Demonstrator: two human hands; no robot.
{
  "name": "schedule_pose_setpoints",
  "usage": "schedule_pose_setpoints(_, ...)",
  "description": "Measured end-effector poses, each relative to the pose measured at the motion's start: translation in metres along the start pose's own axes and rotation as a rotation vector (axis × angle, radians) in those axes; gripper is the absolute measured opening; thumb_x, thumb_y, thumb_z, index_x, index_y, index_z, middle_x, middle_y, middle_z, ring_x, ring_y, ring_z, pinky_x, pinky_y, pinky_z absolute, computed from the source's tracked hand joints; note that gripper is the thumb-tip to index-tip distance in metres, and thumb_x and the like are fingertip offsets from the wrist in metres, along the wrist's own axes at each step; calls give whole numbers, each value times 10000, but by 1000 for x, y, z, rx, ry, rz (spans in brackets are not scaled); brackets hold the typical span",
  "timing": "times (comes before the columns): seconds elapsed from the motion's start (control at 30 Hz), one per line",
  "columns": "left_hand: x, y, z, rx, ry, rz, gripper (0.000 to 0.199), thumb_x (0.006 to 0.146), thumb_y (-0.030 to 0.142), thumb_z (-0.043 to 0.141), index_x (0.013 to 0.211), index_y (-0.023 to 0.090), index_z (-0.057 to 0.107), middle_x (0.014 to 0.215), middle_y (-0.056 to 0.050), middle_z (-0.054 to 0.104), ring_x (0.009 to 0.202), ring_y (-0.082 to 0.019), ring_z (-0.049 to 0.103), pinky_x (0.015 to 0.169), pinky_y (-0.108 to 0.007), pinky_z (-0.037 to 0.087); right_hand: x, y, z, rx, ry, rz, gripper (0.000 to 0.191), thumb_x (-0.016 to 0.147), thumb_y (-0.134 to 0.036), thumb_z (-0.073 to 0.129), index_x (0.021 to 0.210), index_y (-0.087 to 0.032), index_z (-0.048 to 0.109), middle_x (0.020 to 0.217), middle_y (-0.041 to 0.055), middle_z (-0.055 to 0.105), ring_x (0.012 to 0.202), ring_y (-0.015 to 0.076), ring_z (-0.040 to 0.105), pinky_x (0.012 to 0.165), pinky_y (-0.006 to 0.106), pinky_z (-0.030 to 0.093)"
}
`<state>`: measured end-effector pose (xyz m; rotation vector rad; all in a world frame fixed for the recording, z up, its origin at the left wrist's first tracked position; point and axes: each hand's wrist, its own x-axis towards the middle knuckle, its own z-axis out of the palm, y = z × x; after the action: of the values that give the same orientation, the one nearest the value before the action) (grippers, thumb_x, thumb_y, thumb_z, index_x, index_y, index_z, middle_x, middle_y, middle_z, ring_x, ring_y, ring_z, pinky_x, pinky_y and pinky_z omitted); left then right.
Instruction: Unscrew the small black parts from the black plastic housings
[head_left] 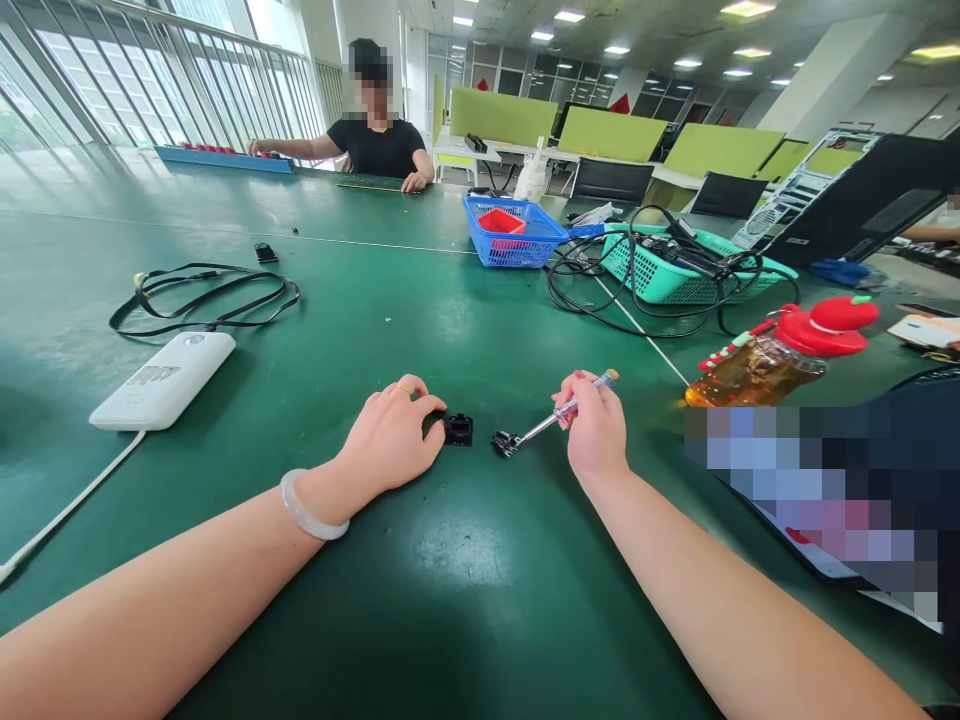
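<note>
A small black square part (459, 430) lies on the green table (450, 620), its left edge between the thumb and fingers of my left hand (394, 435). My right hand (596, 425) is closed around a screwdriver (574, 405) with a clear handle, which slants down to the left. The screwdriver's tip meets a second small black part (505, 442) with shiny metal bits, just right of the square part. A gap separates the two parts.
Left: white power bank (165, 380), black cable loop (210, 300), small black piece (265, 253). Beyond my right hand: blue basket (517, 250), teal basket (652, 275) with cables, red-lidded bottle (780, 360). A tilted computer case (855, 200) stands far right. A person (379, 145) sits opposite.
</note>
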<state>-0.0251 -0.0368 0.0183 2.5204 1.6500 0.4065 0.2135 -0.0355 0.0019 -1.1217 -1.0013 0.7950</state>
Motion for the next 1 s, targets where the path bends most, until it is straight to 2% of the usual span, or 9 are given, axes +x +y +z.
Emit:
schedule_pose_setpoints(0.1,1,1,-1,-42,37,26,314,905,298,444,1027,206,719,1207,-97,581,1045,-285,600,978,-514,473,-4,-1,3,-20,-76,-25,380,895,-423,548,592,-207,470,525,-53,419,464,88,404,476,233,358)
schedule_pose_setpoints(0.23,1,-3,4,-188,41,213,387,951,375,439,1274,211,575,1391,-103,523,1291,-277,486,1122,-487,387,-6,-3,4,-14,-160,-79,385,915,-490,543,654,-210,504,556,-46,467,489,96,445,502,242,379)
schedule_pose_setpoints(0.33,0,-4,7,-244,-38,357,476,948,405,487,1387,222,466,1423,-101,519,1324,-259,466,1136,-464,378,-4,-4,2,4,-133,-107,398,914,-507,546,651,-214,492,555,-48,458,480,95,432,492,243,372)
schedule_pose_setpoints(0.43,0,-3,7,-234,-89,423,466,933,348,534,1383,245,473,1396,-81,553,1303,-251,487,1120,-455,391,-3,-3,2,-9,-137,-90,407,910,-512,548,639,-215,488,544,-47,448,476,98,427,480,246,362)
schedule_pose_setpoints(0.6,3,-5,6,-196,-88,385,381,953,270,486,1332,247,524,1299,-65,627,1198,-239,562,1060,-447,433,-8,-2,5,-37,-224,-58,409,897,-536,558,649,-215,501,541,-45,459,483,104,437,481,251,359)
schedule_pose_setpoints(0.77,3,-5,6,-160,-42,350,362,936,307,502,1282,228,574,1222,-73,662,1128,-249,587,1022,-447,455,-14,-3,6,-24,-322,-78,417,914,-514,553,633,-208,521,536,-41,469,486,100,437,504,262,373)
schedule_pose_setpoints(0.9,2,-5,6,-161,-24,319,340,906,343,542,1217,221,600,1193,-65,670,1119,-250,582,1017,-441,463,-13,-5,5,13,-247,-119,422,893,-532,574,625,-209,523,527,-44,460,466,95,421,478,256,371)
schedule_pose_setpoints(1.0,2,-5,6,-152,-23,288,323,911,349,528,1192,212,609,1195,-68,668,1128,-257,575,1020,-454,463,-10,-5,5,-7,-167,-95,420,881,-536,587,627,-212,504,534,-48,451,463,93,413,463,249,356)
